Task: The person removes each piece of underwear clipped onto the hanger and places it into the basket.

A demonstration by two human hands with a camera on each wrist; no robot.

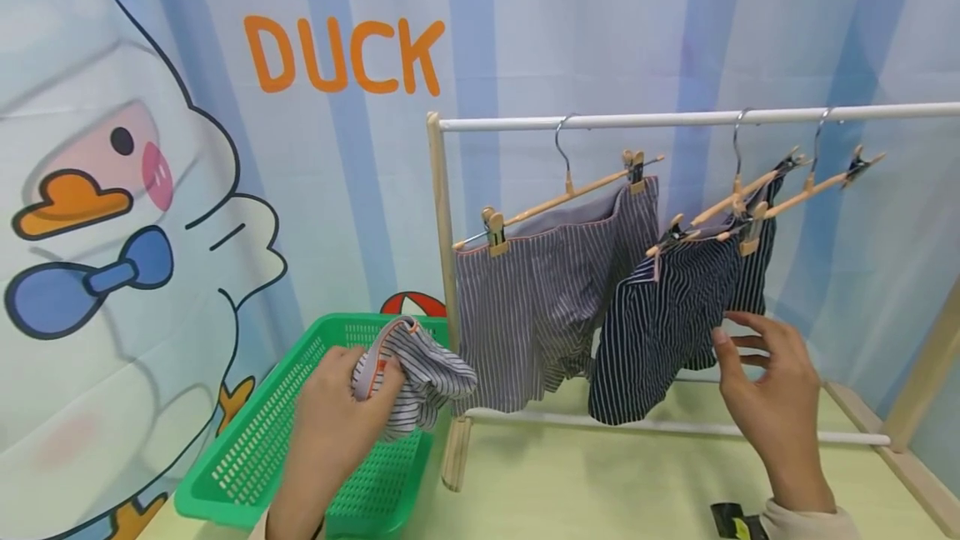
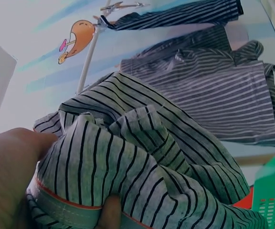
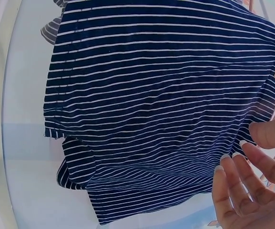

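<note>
My left hand holds bunched light grey striped shorts by the waistband, above the green basket. In the left wrist view, thumb and fingers grip the cloth of these shorts near the orange-edged waistband. My right hand is at the right side of navy striped shorts, which hang from a clip hanger. In the right wrist view its fingers are relaxed and hold nothing, close to the navy cloth; I cannot tell whether they touch it.
Grey striped shorts hang from another clip hanger on the white rail. A third hanger overlaps the navy shorts' hanger, with dark striped cloth behind. The rack's wooden post stands beside the basket.
</note>
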